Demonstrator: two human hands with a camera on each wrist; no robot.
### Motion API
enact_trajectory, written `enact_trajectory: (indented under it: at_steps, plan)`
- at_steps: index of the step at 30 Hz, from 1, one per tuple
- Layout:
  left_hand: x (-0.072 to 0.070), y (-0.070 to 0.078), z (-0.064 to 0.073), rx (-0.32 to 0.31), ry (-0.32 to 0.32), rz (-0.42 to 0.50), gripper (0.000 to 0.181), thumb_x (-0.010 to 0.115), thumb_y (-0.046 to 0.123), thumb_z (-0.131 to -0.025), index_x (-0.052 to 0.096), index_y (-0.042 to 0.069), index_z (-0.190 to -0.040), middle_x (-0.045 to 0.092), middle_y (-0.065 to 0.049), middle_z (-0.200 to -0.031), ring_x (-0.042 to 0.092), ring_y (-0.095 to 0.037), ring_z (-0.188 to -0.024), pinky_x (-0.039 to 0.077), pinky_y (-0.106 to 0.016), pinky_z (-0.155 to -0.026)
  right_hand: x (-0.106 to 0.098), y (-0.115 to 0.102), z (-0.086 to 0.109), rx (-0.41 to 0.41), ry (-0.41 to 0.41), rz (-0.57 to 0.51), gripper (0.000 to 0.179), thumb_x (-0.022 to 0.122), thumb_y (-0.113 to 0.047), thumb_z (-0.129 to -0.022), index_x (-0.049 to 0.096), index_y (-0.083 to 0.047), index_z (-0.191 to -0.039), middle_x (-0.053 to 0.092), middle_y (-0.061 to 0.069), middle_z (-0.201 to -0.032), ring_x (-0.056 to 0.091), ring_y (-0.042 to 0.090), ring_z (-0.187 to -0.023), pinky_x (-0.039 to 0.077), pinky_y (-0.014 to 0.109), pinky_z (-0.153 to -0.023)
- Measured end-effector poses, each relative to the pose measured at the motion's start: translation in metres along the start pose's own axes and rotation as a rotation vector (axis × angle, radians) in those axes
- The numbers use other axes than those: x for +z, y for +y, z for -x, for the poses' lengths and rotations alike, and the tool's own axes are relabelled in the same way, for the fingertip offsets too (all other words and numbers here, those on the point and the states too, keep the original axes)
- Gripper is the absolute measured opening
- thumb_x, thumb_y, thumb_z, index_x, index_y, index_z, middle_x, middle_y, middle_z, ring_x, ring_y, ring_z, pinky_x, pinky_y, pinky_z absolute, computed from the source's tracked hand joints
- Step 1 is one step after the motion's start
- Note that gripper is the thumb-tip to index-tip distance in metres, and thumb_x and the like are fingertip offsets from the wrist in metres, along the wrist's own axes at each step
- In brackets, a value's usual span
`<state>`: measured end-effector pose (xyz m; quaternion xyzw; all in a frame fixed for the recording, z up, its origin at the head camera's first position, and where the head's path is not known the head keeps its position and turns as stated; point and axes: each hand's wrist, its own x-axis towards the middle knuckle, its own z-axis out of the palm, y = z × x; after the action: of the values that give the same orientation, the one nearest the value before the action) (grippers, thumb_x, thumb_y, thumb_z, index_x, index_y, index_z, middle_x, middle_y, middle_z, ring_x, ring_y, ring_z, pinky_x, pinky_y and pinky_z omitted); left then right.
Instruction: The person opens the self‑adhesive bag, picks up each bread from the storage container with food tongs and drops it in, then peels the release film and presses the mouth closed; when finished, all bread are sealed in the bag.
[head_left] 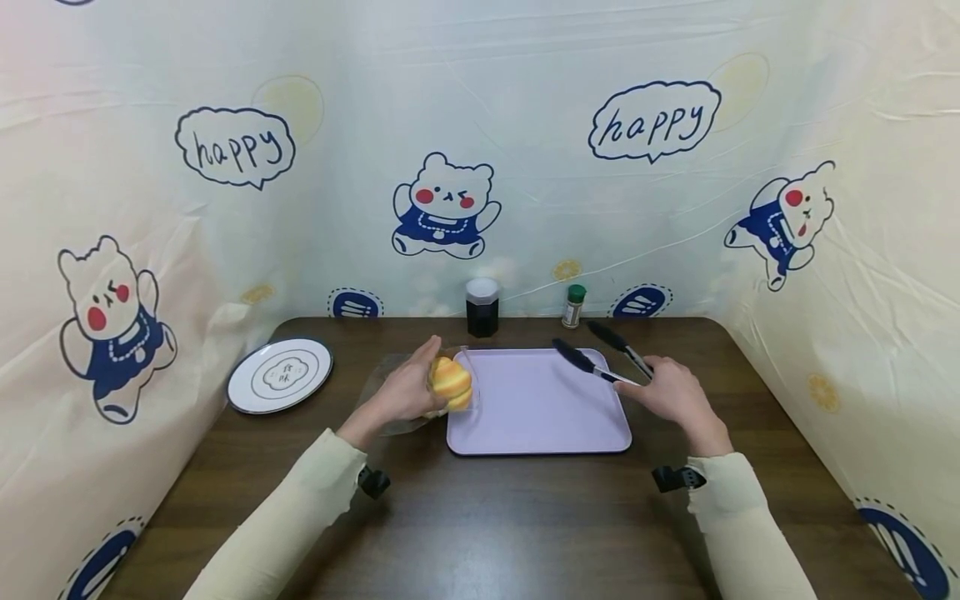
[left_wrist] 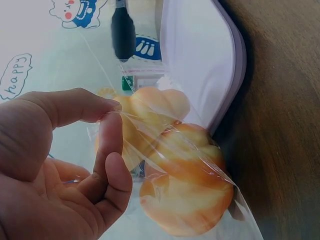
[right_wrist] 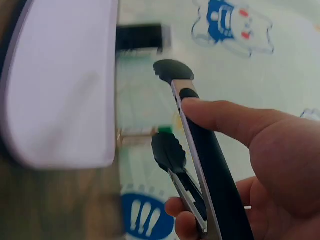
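Note:
My left hand point(head_left: 406, 390) pinches the edge of a clear plastic bag point(head_left: 380, 377) between thumb and finger. Inside the bag are golden bread rolls point(left_wrist: 186, 192), one glossier and browner than the other behind it; in the head view yellow bread point(head_left: 452, 381) shows over the left end of a pale lilac tray point(head_left: 543, 429). My right hand point(head_left: 675, 393) grips metal tongs point(right_wrist: 212, 160) with black handles and black tips. The tongs' arms are spread, and their tips hang above the tray's back right corner.
A white plate point(head_left: 251, 387) with a dark rim sits at the table's left. Behind the tray stand a dark jar with a white lid point(head_left: 482, 312) and a small green-capped shaker point(head_left: 573, 308). The patterned curtain point(head_left: 540, 225) borders the dark wooden table point(head_left: 487, 525) at the back and sides.

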<state>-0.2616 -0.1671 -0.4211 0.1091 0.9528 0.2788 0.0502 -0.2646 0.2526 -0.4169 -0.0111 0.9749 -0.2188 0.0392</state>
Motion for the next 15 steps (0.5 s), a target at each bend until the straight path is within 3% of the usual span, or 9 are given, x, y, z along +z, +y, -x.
enact_trajectory:
  at_steps: [7, 15]
  plan:
    - [0.001, -0.001, 0.001, 0.001, -0.001, 0.0, 0.106, 0.081, 0.016, -0.078, 0.015, 0.008, -0.16, 0.013, -0.011, -0.169, 0.033, -0.035, -0.148, 0.033, -0.054, -0.118, 0.0, 0.036, -0.004, 0.097, 0.009, 0.0, 0.091, 0.063, -0.064, -0.087, 0.046, 0.011, -0.136, 0.055, 0.033, -0.123, 0.055, 0.042, -0.1, 0.051, 0.057, -0.081]
    - [0.0, -0.002, 0.002, 0.017, -0.001, 0.004, 0.106, 0.081, 0.016, -0.077, 0.016, 0.007, -0.16, 0.014, -0.012, -0.169, 0.033, -0.036, -0.148, 0.033, -0.055, -0.118, 0.009, 0.066, -0.009, 0.189, 0.016, 0.031, 0.078, 0.063, -0.06, -0.088, 0.053, 0.012, -0.114, 0.053, 0.028, -0.104, 0.053, 0.038, -0.084, 0.048, 0.049, -0.067]
